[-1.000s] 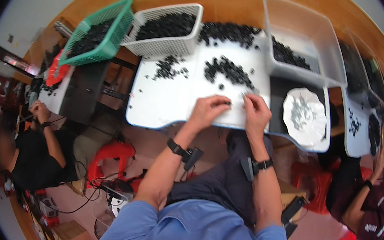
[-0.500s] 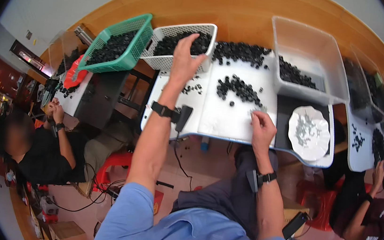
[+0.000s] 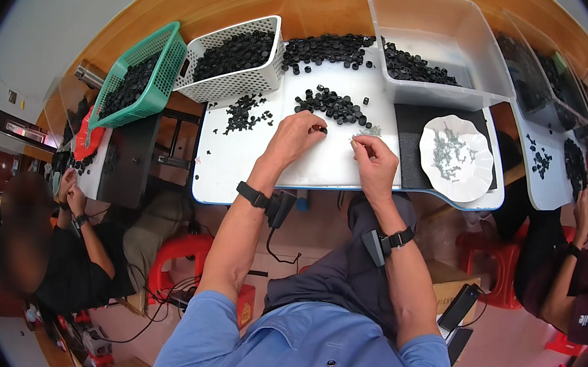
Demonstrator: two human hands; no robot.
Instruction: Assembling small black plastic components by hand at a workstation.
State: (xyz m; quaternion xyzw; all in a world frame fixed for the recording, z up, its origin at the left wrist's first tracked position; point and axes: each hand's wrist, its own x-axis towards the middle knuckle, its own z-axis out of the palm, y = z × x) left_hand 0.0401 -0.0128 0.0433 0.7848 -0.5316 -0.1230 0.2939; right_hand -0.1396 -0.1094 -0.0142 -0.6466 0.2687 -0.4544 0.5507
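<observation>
Looks mid-batch: left hand [image 3: 308, 133] pinching 1 black piece [image 3: 323, 130] over the desk [image 3: 237, 170], right hand [image 3: 375, 161] pinched shut, contents unclear, loose pile [image 3: 333, 106] just beyond, white basket [image 3: 236, 83] heaped, clear bin [image 3: 449, 97] part-filled, so plenty seems left, though which pieces are finished I can't tell.

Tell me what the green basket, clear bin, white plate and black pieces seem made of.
Green basket: probably moulded plastic, with a slight sheen; its walls are a regular openwork lattice.
Clear bin: likely smooth plastic; the walls are see-through but slightly hazy.
White plate: plastic or ceramic, I can't tell; smooth with a fluted rim.
Black pieces: perhaps plastic; small highlights suggest some gloss.
</observation>
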